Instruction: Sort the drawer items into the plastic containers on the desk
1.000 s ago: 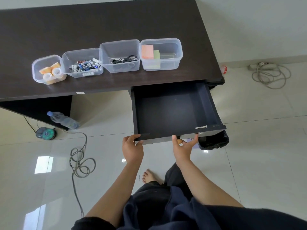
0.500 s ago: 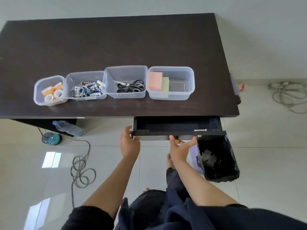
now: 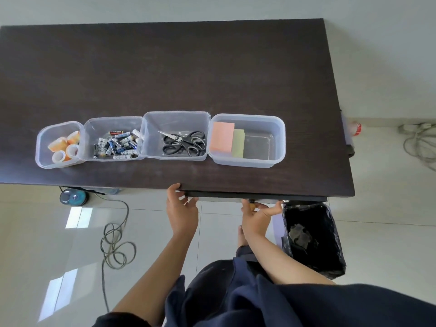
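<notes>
The dark drawer (image 3: 221, 194) sits almost flush under the desk's front edge, only its front strip showing. My left hand (image 3: 181, 208) presses against its left end with fingers spread. My right hand (image 3: 257, 215) rests at the drawer front near the small handle. Four clear plastic containers stand in a row on the desk: tape rolls (image 3: 62, 145), batteries (image 3: 115, 143), scissors (image 3: 181, 142), and sticky notes (image 3: 226, 140) in the rightmost tub (image 3: 276, 128).
The dark desk (image 3: 165, 67) spans the view. A black-lined waste bin (image 3: 313, 237) stands right of my right hand. A coiled cable (image 3: 116, 244) and a round device (image 3: 74, 197) lie on the tiled floor at left; more cables (image 3: 420, 142) at far right.
The drawer has slid from fully open to nearly shut, with both hands following its front toward the desk. The view has shifted up over the desk.
</notes>
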